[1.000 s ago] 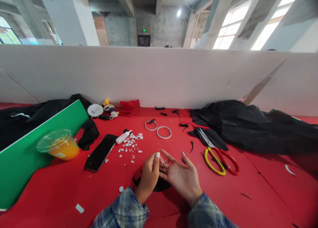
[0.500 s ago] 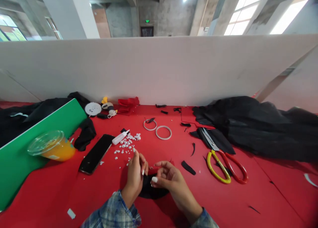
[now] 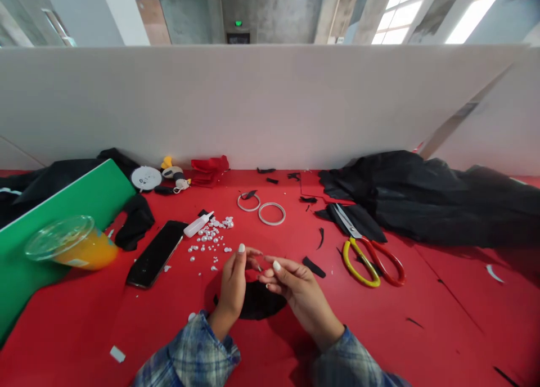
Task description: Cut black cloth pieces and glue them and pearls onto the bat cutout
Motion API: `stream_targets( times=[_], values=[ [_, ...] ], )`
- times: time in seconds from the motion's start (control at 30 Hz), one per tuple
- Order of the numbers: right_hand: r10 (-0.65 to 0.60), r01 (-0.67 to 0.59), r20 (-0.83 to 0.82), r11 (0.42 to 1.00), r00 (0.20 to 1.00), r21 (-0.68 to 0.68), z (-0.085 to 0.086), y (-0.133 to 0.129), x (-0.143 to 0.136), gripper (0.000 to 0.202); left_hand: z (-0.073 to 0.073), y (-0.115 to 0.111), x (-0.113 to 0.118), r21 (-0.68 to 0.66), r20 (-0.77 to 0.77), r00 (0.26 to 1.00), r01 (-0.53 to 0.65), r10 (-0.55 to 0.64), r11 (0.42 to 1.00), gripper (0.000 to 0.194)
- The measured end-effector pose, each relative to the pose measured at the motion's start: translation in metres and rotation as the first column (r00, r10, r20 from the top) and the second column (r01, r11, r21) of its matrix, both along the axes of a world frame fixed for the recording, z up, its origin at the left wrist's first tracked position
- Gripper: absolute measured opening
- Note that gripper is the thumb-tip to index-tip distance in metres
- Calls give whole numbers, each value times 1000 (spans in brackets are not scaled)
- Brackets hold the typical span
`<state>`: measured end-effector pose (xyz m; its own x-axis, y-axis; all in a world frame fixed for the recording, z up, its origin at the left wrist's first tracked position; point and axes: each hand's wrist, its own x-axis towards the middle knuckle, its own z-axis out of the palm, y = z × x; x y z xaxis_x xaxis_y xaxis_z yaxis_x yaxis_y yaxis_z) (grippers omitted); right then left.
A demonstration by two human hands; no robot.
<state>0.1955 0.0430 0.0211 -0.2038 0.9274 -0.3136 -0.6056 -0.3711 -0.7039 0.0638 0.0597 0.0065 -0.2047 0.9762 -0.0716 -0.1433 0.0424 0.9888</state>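
Both hands are close together above a black fabric piece (image 3: 262, 302) on the red table. The fingers of my left hand (image 3: 237, 280) are closed, its thumb pointing up; what they hold is too small to make out. My right hand (image 3: 295, 283) pinches with thumb and fingertips near the left fingertips, and its content is also unclear. White pearl beads (image 3: 211, 233) lie scattered beyond my left hand, beside a small white glue bottle (image 3: 197, 225). Two pale rings (image 3: 271, 214) rest farther back.
Scissors (image 3: 363, 246) with yellow and red handles lie at right, before bunched black fabric (image 3: 434, 201). At left are a phone (image 3: 156, 255), a cup of orange drink (image 3: 86, 246) and a green board (image 3: 101, 184). A white partition (image 3: 261, 106) stands behind.
The view has shifted slightly, so the table items sit higher and further left. My hands have lifted a little off the black fabric, and the red strip between them is barely visible now.
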Motion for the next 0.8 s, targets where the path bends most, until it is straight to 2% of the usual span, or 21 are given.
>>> stream_targets(
  times=[0.17, 0.27, 0.33, 0.4, 0.5, 0.57, 0.63, 0.7, 0.8],
  values=[
    [-15, 15, 0, 999, 1000, 37, -3, 0, 2, 38, 6, -2, 0, 118, -70, 981, 188, -181, 975, 44],
    [-73, 50, 149, 988, 986, 148, -7, -2, 0, 45, 3, 0, -1, 122, -113, 979, 182, -168, 976, 35],
    [-167, 68, 318, 951, 933, 301, -12, -5, -4, 53, 1, 0, -1, 118, -124, 983, 149, -134, 982, 30],
    [-287, 12, 496, 874, 819, 486, -19, -10, -10, 58, -1, 0, 0, 117, -135, 984, 132, -116, 984, 27],
    [-507, -187, 675, 708, 537, 681, -28, -18, -19, 62, 0, -1, -1, 129, -189, 979, 106, -81, 986, 24],
    [-620, -334, 710, 626, 335, 704, -31, -22, -23, 68, 1, -1, -2, 144, -220, 974, 83, -50, 986, 27],
    [-662, -445, 724, 599, 193, 666, -32, -24, -25, 73, 3, 0, -4, 151, -233, 972, 67, -31, 986, 30],
    [-665, -508, 736, 592, 130, 625, -31, -25, -25, 75, 3, 2, -6, 150, -227, 974, 56, -21, 987, 32],
    [-660, -565, 736, 554, 149, 612, -27, -26, -25, 78, 2, 4, -7, 126, -162, 987, 18, 3, 992, 38]
  ],
)
